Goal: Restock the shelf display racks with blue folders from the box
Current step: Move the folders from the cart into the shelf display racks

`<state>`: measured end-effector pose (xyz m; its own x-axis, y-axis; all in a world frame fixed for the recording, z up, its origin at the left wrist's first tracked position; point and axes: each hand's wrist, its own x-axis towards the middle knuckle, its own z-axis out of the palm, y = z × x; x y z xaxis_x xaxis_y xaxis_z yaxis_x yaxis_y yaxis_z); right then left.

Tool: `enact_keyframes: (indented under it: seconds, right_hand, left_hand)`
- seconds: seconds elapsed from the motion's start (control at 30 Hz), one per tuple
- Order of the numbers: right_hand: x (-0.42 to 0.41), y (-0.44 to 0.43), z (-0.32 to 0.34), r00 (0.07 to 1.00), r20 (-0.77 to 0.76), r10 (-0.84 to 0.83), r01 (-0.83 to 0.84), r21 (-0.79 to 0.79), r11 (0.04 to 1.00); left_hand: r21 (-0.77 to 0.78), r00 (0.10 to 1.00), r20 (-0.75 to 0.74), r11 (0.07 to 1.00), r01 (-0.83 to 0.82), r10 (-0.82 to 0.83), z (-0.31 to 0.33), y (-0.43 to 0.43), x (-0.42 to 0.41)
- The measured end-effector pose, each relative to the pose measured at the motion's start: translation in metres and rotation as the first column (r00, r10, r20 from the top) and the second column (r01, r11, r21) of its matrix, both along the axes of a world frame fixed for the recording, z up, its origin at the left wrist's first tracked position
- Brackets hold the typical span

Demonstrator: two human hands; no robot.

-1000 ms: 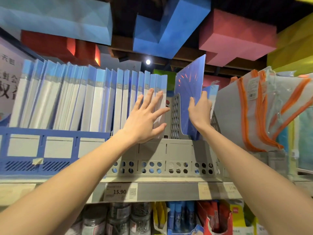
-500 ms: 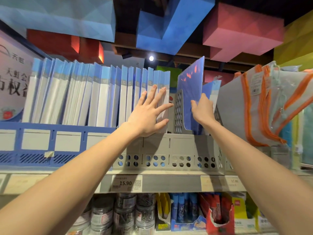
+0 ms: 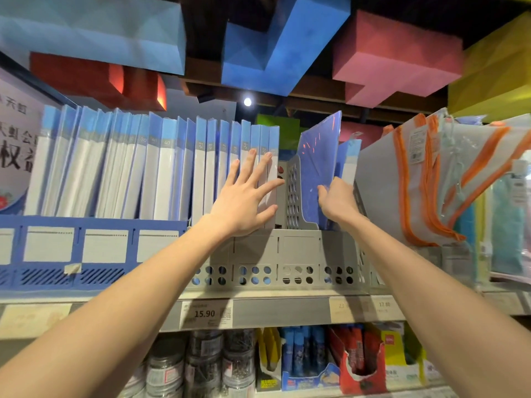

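Head view: the left hand (image 3: 244, 202), its grip slack with fingers straight and spread, presses flat on the spines of the last folders in the row (image 3: 172, 168), which fills the blue rack (image 3: 86, 245) at 9 o'clock and runs into the grey rack (image 3: 298, 248) at centre. At 1 o'clock the right hand (image 3: 337, 201) has its grip closed on the near edge of a blue folder (image 3: 319, 156), which stands tilted in a grey-rack slot just right of the perforated divider (image 3: 293, 191). Orange-trimmed pouches (image 3: 416, 182) lean at 3 o'clock, and a 15.90 tag (image 3: 205, 313) sits on the shelf (image 3: 281, 311) edge at 6 o'clock.
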<state>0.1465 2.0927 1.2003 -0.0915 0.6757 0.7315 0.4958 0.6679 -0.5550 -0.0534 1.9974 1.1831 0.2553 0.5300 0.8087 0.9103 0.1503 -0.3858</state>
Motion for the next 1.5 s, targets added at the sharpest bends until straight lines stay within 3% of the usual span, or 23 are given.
enact_keyframes:
  seconds: [0.13, 0.23, 0.37, 0.47, 0.67, 0.83, 1.1, 1.27, 1.5]
  right_hand:
    - [0.009, -0.003, 0.002, 0.994, 0.107, 0.021, -0.021, -0.001, 1.0]
    - [0.017, -0.011, 0.012, 0.999, 0.022, 0.024, -0.026, 0.114, 0.993]
    - [0.015, -0.015, 0.007, 0.995, -0.018, 0.097, -0.095, 0.112, 0.989]
    - [0.012, -0.014, 0.016, 0.997, 0.035, 0.068, -0.07, 0.051, 0.996]
    - [0.016, 0.001, 0.053, 0.996, 0.084, -0.029, 0.022, 0.082, 0.996]
    - [0.008, 0.0, 0.047, 0.984, 0.179, 0.003, -0.025, 0.123, 0.992]
    - [0.018, 0.016, 0.042, 0.984, -0.055, 0.169, -0.161, 0.119, 0.98]
    - [0.007, 0.01, 0.024, 0.997, 0.024, 0.075, -0.077, 0.073, 0.994]
    - [0.007, 0.005, 0.014, 0.993, 0.072, 0.096, -0.101, 0.071, 0.992]
  left_hand:
    - [-0.011, 1.0, 0.008, 1.0, -0.017, 0.018, -0.002, 0.001, 0.004]
    - [-0.008, 1.0, -0.002, 1.0, -0.017, 0.017, 0.0, 0.002, 0.004]
    - [-0.011, 1.0, 0.024, 1.0, -0.013, 0.013, -0.002, 0.002, 0.009]
    - [-0.012, 0.999, 0.028, 1.0, -0.016, 0.016, -0.003, 0.002, 0.011]
    - [0.01, 1.0, 0.003, 1.0, 0.026, -0.026, -0.003, 0.006, 0.001]
    - [0.008, 1.0, 0.004, 1.0, -0.001, 0.001, -0.004, 0.011, 0.006]
    - [0.01, 1.0, -0.004, 1.0, 0.023, -0.023, -0.004, 0.013, 0.008]
    - [-0.011, 1.0, 0.008, 1.0, 0.005, -0.004, -0.004, 0.011, 0.006]
    - [-0.005, 1.0, 0.016, 1.0, -0.014, 0.014, -0.005, 0.009, 0.007]
